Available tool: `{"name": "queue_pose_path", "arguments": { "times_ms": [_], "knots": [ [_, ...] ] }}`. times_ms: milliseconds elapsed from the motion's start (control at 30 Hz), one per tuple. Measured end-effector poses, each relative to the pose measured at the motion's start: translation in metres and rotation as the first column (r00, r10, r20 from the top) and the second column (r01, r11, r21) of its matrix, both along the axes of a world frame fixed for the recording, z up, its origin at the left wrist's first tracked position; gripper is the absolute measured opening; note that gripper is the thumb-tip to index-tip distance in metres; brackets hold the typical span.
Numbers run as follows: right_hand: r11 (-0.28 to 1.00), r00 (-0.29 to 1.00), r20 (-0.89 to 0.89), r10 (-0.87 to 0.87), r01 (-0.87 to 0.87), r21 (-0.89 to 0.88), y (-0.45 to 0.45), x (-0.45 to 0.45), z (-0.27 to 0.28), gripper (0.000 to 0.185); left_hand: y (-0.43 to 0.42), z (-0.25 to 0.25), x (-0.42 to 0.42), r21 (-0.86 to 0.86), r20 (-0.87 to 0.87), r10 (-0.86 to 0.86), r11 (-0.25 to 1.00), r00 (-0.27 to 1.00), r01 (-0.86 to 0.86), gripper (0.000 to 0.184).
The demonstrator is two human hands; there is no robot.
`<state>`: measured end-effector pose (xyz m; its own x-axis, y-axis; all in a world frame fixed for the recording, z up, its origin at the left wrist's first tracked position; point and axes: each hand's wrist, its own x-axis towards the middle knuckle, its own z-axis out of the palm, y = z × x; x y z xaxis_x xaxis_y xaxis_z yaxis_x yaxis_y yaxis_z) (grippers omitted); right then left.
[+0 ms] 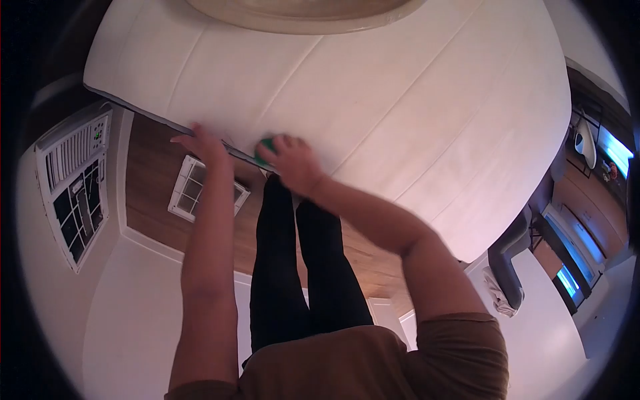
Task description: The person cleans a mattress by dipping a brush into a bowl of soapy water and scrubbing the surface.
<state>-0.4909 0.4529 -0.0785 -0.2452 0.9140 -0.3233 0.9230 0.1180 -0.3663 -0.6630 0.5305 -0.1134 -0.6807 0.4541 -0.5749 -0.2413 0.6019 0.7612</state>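
A large white padded surface (373, 93) with long stitched seams, like a mattress, spreads before me, and a dark border runs along its near edge. My right hand (293, 163) presses a small rounded green object (266, 150) against it near that border. The fingers curl over the object, hiding much of it, so I cannot tell whether it is a brush or a sponge. My left hand (208, 143) lies at the dark border, to the left of the green object, its fingers apart and slightly blurred, holding nothing I can see.
A beige curved rim (313, 27) crosses the top of the view. A white window-like unit with vents (73, 173) is on the left wall. Near the wooden floor (150, 167) is a white gridded frame (189, 187). Shelving and a grey padded piece (510, 267) stand right.
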Motion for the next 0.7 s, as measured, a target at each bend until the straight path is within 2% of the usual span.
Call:
{"name": "queue_pose_path", "arguments": {
  "times_ms": [33, 67, 100, 133, 167, 200, 233, 300, 333, 367, 400, 433, 467, 500, 567, 600, 633, 667, 700],
  "knots": [
    [0.992, 0.992, 0.006, 0.123, -0.123, -0.025, 0.007, 0.009, -0.002, 0.044, -0.020, -0.002, -0.003, 0.002, -0.315, -0.380, 0.916, 0.870, 0.401, 0.067],
    [0.992, 0.994, 0.012, 0.109, -0.109, 0.067, 0.025, 0.039, -0.009, 0.043, -0.037, 0.000, -0.005, -0.129, -0.570, -0.641, 0.688, 0.514, 0.714, 0.067],
    [0.974, 0.995, 0.084, 0.056, -0.073, 0.216, 0.047, 0.076, -0.017, 0.036, -0.049, 0.010, 0.000, -0.166, -0.620, -0.725, 0.497, 0.302, 0.852, 0.066],
    [0.971, 0.980, 0.187, -0.071, 0.026, 0.236, 0.071, 0.118, -0.032, 0.033, -0.056, 0.018, 0.009, -0.216, -0.657, -0.750, 0.286, 0.077, 0.934, 0.065],
    [0.930, 0.968, 0.125, -0.218, 0.166, 0.329, 0.095, 0.158, -0.031, 0.033, -0.062, 0.023, 0.020, -0.220, -0.653, -0.753, 0.290, 0.080, 0.931, 0.065],
    [0.903, 0.811, 0.398, -0.428, 0.370, 0.218, 0.121, 0.176, -0.009, 0.035, -0.067, 0.028, 0.033, -0.310, -0.602, -0.798, 0.259, 0.022, 0.915, 0.064],
    [0.905, 0.810, 0.403, -0.425, 0.368, 0.215, 0.118, 0.173, -0.010, 0.035, -0.071, 0.029, 0.039, -0.391, -0.544, -0.838, 0.219, -0.033, 0.894, 0.064],
    [0.805, 0.746, 0.316, -0.586, 0.491, 0.334, 0.115, 0.155, -0.008, 0.035, -0.071, 0.027, 0.036, -0.381, -0.559, -0.829, 0.223, -0.032, 0.897, 0.065],
    [0.857, 0.825, 0.282, -0.490, 0.396, 0.329, 0.084, 0.119, -0.021, 0.034, -0.070, 0.025, 0.034, -0.375, -0.578, -0.816, 0.234, -0.029, 0.897, 0.066],
    [0.934, 0.871, 0.359, -0.335, 0.257, 0.249, 0.049, 0.072, -0.018, 0.035, -0.069, 0.024, 0.027, -0.382, -0.576, -0.817, 0.233, -0.033, 0.895, 0.066],
    [0.975, 0.911, 0.361, -0.199, 0.147, 0.168, 0.015, 0.028, -0.016, 0.037, -0.066, 0.021, 0.018, -0.318, -0.576, -0.817, 0.197, -0.024, 0.927, 0.068],
    [0.996, 0.987, 0.129, -0.092, 0.094, -0.012, -0.011, -0.002, -0.009, 0.041, -0.063, 0.021, 0.011, -0.251, -0.577, -0.816, 0.160, -0.015, 0.955, 0.070],
    [0.993, 0.996, 0.018, 0.083, -0.081, -0.090, -0.027, -0.017, 0.008, 0.045, -0.061, 0.022, 0.007, -0.253, -0.583, -0.813, 0.160, -0.019, 0.954, 0.070],
    [0.989, 0.990, 0.010, 0.143, -0.143, -0.033, -0.025, -0.016, 0.011, 0.047, -0.062, 0.022, 0.005, -0.264, -0.570, -0.820, 0.126, -0.049, 0.956, 0.071],
    [0.984, 0.986, -0.007, 0.169, -0.169, -0.065, 0.012, 0.030, 0.002, 0.045, -0.060, 0.021, 0.002, -0.274, -0.560, -0.824, 0.089, -0.084, 0.958, 0.072],
    [0.978, 0.986, 0.128, 0.105, -0.126, 0.168, 0.025, 0.065, -0.020, 0.043, -0.060, 0.026, 0.003, -0.286, -0.558, -0.824, 0.088, -0.092, 0.954, 0.072],
    [0.986, 0.968, 0.249, 0.018, -0.058, 0.155, 0.053, 0.104, -0.016, 0.042, -0.059, 0.027, 0.004, -0.296, -0.559, -0.824, 0.092, -0.094, 0.951, 0.071],
    [0.927, 0.987, 0.137, -0.078, 0.021, 0.374, 0.080, 0.157, -0.036, 0.039, -0.059, 0.026, 0.004, -0.297, -0.557, -0.826, 0.098, -0.089, 0.950, 0.071],
    [0.918, 0.906, 0.243, -0.346, 0.274, 0.287, 0.107, 0.182, -0.011, 0.037, -0.061, 0.025, 0.005, -0.313, -0.556, -0.826, 0.098, -0.098, 0.945, 0.072]
  ]
}}
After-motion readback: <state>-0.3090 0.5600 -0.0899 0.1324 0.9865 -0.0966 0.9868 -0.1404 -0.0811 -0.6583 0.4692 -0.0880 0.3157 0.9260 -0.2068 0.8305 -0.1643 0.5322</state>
